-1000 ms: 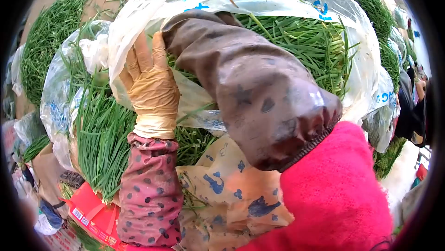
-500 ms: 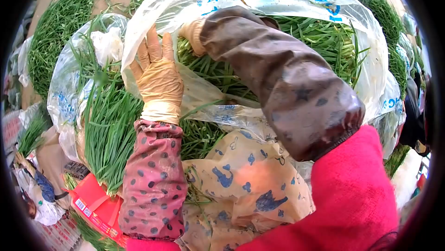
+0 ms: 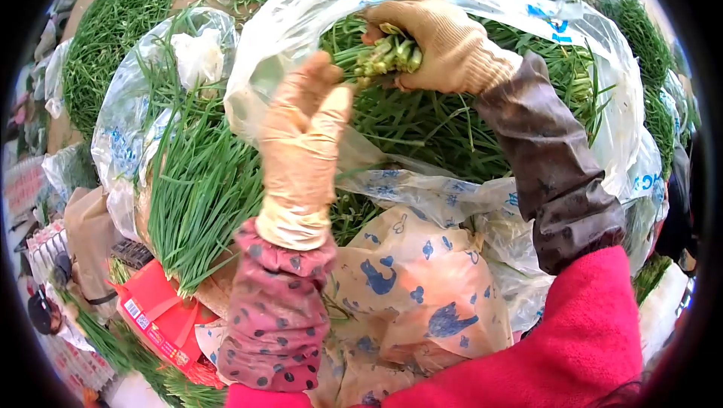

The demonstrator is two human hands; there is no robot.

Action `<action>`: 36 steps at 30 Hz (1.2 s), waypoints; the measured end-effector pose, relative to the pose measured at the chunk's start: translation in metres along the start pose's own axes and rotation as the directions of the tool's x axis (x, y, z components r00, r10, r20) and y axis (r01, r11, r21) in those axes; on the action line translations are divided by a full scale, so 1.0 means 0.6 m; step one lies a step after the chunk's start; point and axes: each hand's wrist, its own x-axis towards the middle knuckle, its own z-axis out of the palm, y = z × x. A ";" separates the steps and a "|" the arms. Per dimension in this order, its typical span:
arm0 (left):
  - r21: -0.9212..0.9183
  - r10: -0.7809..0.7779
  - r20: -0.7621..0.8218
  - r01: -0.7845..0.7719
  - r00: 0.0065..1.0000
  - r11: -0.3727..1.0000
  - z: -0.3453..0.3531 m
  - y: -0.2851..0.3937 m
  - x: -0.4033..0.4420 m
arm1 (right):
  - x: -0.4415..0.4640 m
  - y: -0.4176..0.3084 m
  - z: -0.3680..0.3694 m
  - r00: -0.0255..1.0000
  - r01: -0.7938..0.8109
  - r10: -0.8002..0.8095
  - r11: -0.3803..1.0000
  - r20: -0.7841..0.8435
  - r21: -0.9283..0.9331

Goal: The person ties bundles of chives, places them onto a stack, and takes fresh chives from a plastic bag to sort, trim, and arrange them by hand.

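Observation:
My right hand point(image 3: 444, 42), in a knitted beige glove, grips a bunch of garlic chives point(image 3: 388, 60) by its pale cut stem ends, which face me. It is raised over the mouth of a clear plastic bag point(image 3: 252, 80) with blue print. More garlic chives point(image 3: 437, 125) lie inside that bag. My left hand point(image 3: 301, 137), in a thin tan rubber glove, is just left of the bunch. Its fingers are partly bent and apart, with nothing visible in them; whether the fingertips touch the leaves I cannot tell.
Chives point(image 3: 203, 197) lie in a heap at left, beside a second clear bag point(image 3: 113, 137). A red package point(image 3: 162, 314) is at lower left. My patterned apron point(image 3: 422, 287) covers the lap. Heaps of greens point(image 3: 120, 46) lie at the far left, back and right.
My right hand has come up out of the bag's left side and moved right, with a bunch of chives showing in it. My left hand has left the bag's edge and moved right.

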 end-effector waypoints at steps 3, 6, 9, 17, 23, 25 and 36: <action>-0.295 -0.148 -0.014 0.137 0.989 0.946 0.029 -0.053 -0.004 | -0.018 -0.015 -0.001 0.989 0.134 -0.128 0.987 -0.075 0.084; -0.219 -0.089 0.034 0.094 0.995 0.971 0.053 -0.069 -0.002 | -0.047 -0.030 0.014 0.987 0.131 -0.129 0.991 -0.092 0.016; -0.336 -0.161 -0.020 0.145 0.987 0.931 0.074 -0.063 -0.017 | -0.049 -0.042 0.004 0.980 0.198 -0.200 0.974 -0.012 -0.111; -0.233 -0.106 -0.218 0.053 0.970 0.971 0.050 -0.080 -0.034 | -0.053 -0.045 0.002 0.936 0.278 -0.232 0.948 0.265 -0.153; 0.422 0.237 -0.051 -0.194 0.970 0.886 0.063 -0.175 0.072 | -0.079 -0.055 -0.027 0.896 0.402 -0.395 0.915 0.203 0.007; 0.778 0.105 0.104 -0.146 0.989 0.611 0.074 -0.218 0.088 | -0.099 -0.065 -0.051 0.879 0.418 -0.408 0.908 0.246 0.013; 0.955 0.021 0.185 -0.185 0.983 0.231 0.067 -0.239 0.087 | -0.227 0.001 -0.265 0.504 0.096 0.305 0.910 -0.808 0.403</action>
